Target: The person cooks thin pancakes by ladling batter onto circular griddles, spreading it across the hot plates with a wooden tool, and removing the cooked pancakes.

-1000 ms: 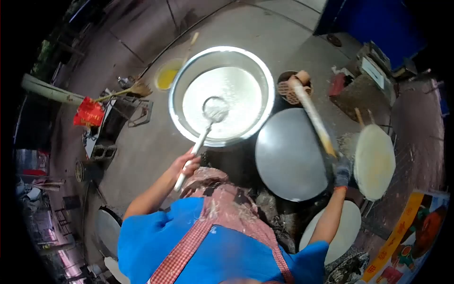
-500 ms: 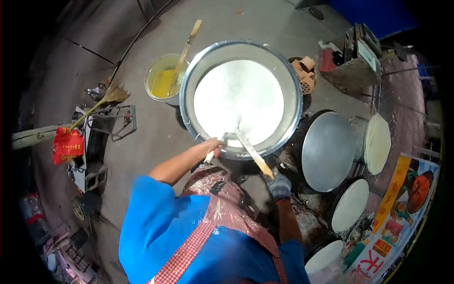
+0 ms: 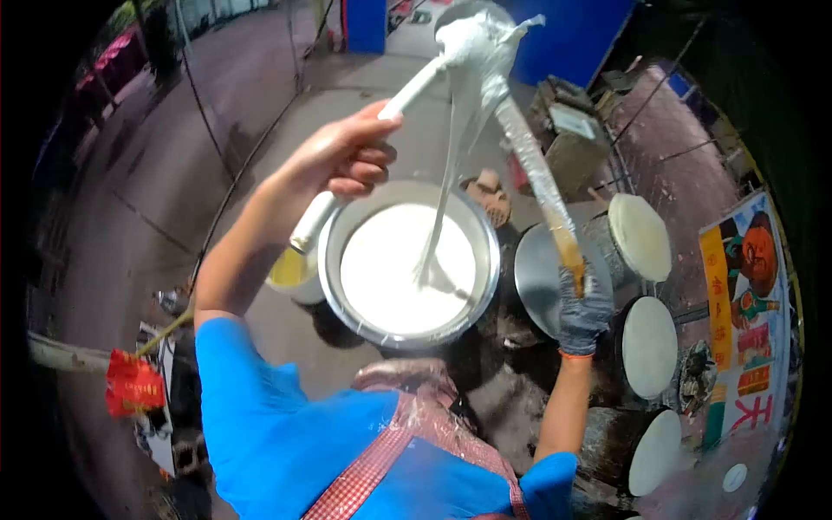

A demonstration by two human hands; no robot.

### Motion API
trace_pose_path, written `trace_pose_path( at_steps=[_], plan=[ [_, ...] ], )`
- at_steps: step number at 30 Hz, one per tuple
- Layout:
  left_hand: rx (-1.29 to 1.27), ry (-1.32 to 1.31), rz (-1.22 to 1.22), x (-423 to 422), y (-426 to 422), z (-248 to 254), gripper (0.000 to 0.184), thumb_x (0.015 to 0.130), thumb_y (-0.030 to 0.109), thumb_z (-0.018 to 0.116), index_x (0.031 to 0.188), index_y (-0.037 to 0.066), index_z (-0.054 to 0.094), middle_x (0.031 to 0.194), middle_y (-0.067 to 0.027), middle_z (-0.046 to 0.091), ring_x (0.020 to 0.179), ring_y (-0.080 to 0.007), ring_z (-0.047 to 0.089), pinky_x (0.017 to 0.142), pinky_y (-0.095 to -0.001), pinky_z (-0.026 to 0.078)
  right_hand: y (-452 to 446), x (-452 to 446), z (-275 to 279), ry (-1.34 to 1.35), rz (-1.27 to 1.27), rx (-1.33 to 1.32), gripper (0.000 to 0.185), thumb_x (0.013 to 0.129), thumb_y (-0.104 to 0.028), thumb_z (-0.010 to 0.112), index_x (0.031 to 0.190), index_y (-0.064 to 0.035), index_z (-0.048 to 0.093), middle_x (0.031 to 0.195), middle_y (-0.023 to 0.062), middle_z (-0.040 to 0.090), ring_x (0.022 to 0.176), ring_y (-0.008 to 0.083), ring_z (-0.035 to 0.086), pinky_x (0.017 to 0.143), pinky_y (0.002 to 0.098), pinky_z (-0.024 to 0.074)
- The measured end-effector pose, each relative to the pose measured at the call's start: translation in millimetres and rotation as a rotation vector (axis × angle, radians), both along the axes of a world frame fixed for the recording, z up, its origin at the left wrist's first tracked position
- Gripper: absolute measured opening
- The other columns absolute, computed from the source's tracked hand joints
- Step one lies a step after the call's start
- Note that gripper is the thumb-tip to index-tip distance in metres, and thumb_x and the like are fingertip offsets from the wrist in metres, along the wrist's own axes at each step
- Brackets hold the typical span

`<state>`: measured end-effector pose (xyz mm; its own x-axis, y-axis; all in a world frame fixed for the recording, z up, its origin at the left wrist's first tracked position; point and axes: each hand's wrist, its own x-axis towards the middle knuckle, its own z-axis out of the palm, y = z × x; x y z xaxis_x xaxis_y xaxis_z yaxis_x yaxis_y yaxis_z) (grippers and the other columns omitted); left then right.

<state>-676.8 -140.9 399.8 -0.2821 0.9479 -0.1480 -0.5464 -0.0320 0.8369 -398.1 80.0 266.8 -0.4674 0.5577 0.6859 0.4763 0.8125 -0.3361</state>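
Note:
My left hand [image 3: 360, 156], bare, is closed around the white handle of a ladle [image 3: 414, 87], whose rounded grey head is partly hidden under thick white batter. In my gloved right hand [image 3: 585, 316] is a batter-coated wooden stick [image 3: 539, 169], gripped by its bare lower end. The far ends of both tools meet high in front of me, in a clump of batter [image 3: 477, 48]. From there a long strand of batter hangs down into the large metal pot [image 3: 407, 338], which holds smooth white batter [image 3: 394, 260].
Beside the pot on the left stands a bucket with yellow contents [image 3: 293, 267]. To the right are a grey round griddle [image 3: 542, 282] and several pale round tops, one nearby [image 3: 650, 347]. Perforated clay-coloured blocks [image 3: 490, 199] sit behind the pot. A printed banner [image 3: 750, 321] is at far right.
Both hands have risen and moved forward, lifting the ladle and stick out of the pot with batter trailing. The camera view has tilted up, so the pot appears lower.

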Motion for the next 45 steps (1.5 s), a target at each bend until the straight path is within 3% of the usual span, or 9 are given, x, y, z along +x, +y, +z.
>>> trace_pose_path(
  at_steps=[6,9,12,19,25,33,37,41,45],
  plan=[
    [0.096,0.503,0.087,-38.6,10.9,44.4,0.062,0.081,0.028,0.053,0.131,0.028,0.016,0.051,0.0064,0.027,0.036,-0.0029,0.026,0.029,-0.0177,0.021,-13.4,-26.3,31.2,0.385,0.151,-0.313,0.025,0.074,-0.017,0.062,0.089,0.0022,0.058,0.075,0.0142,0.06,0.063,0.0213,0.056,0.059,0.0308,0.0443],
    [-0.196,0.344,-0.049,-56.2,20.3,-24.6,0.063,0.081,0.02,0.053,0.131,0.029,0.017,0.052,0.0068,0.029,0.037,-0.0028,0.027,0.028,-0.0161,0.023,-16.5,-29.3,-96.0,0.128,0.087,-0.438,0.026,0.075,-0.016,0.059,0.094,0.0021,0.056,0.09,0.0185,0.058,0.077,0.0194,0.054,0.067,0.0308,0.0447],
    [-0.518,-0.348,-0.177,-56.4,38.4,-79.5,0.031,0.083,0.009,0.044,0.111,0.02,0.037,0.051,0.0054,0.026,0.034,-0.0016,0.021,0.024,-0.013,0.02,-76.1,2.3,-164.7,0.213,0.004,-0.946,0.033,0.072,-0.025,0.065,0.087,0.0029,0.057,0.076,0.0144,0.06,0.067,0.0219,0.056,0.064,0.0315,0.0442],
    [-0.314,0.131,-0.604,47.5,67.8,-95.0,0.006,0.086,0.016,0.039,0.09,0.013,0.042,0.05,0.004,0.029,0.032,-0.0028,0.026,0.023,-0.0154,0.019,-209.0,95.7,-120.6,0.648,-0.313,-0.666,0.028,0.075,-0.022,0.063,0.093,-0.0014,0.058,0.077,0.0102,0.063,0.07,0.0173,0.059,0.066,0.0288,0.0478],
    [-1.093,-0.682,-1.358,187.6,109.4,-210.5,0.035,0.087,0.025,0.036,0.055,0.011,0.032,0.047,0.0023,0.029,0.035,-0.0072,0.03,0.031,-0.0211,0.027,-412.7,134.5,-195.5,0.46,-1.045,-0.882,0.043,0.076,-0.046,0.052,0.095,-0.0085,0.058,0.076,0.0142,0.059,0.067,0.0267,0.057,0.059,0.0349,0.044],
    [-1.603,-0.572,-1.92,445.1,-100.2,-269.0,0.033,0.089,0.027,0.035,0.063,0.007,0.039,0.05,0.0014,0.033,0.038,-0.0089,0.032,0.034,-0.0202,0.029,-733.2,53.9,-204.1,0.26,-2.16,-1.196,0.026,0.075,-0.035,0.056,0.086,-0.0118,0.061,0.075,0.0111,0.06,0.069,0.027,0.057,0.06,0.0347,0.0454],
    [-1.732,-0.186,-2.385,553.1,-212.8,-258.0,0.013,0.088,0.024,0.04,0.086,0.011,0.043,0.045,0.0044,0.022,0.033,-0.0075,0.023,0.029,-0.0203,0.023,-792.8,26.0,-176.9,0.999,-2.691,-0.87,0.032,0.076,-0.036,0.056,0.093,-0.0096,0.06,0.075,0.0156,0.059,0.061,0.0284,0.055,0.058,0.0351,0.0431],
    [-0.479,0.451,-2.794,631.1,-328.6,-255.6,0.038,0.083,0.017,0.047,0.112,0.034,0.03,0.047,0.0048,0.022,0.033,-0.0058,0.022,0.028,-0.0208,0.019,-775.4,53.2,-127.3,0.782,-2.783,-0.287,0.045,0.078,-0.028,0.054,0.12,-0.0136,0.044,0.094,0.0181,0.057,0.065,0.028,0.055,0.062,0.0357,0.0433],
    [0.006,0.571,-2.763,659.3,-422.8,-303.1,0.032,0.083,0.018,0.042,0.115,0.021,0.038,0.053,0.001,0.029,0.036,-0.0103,0.026,0.031,-0.0244,0.026,-763.1,113.4,-159.4,0.607,-2.846,-0.823,0.045,0.081,-0.031,0.045,0.125,-0.0259,0.037,0.079,0.0183,0.057,0.067,0.0331,0.056,0.059,0.0429,0.0435]
  ],
)
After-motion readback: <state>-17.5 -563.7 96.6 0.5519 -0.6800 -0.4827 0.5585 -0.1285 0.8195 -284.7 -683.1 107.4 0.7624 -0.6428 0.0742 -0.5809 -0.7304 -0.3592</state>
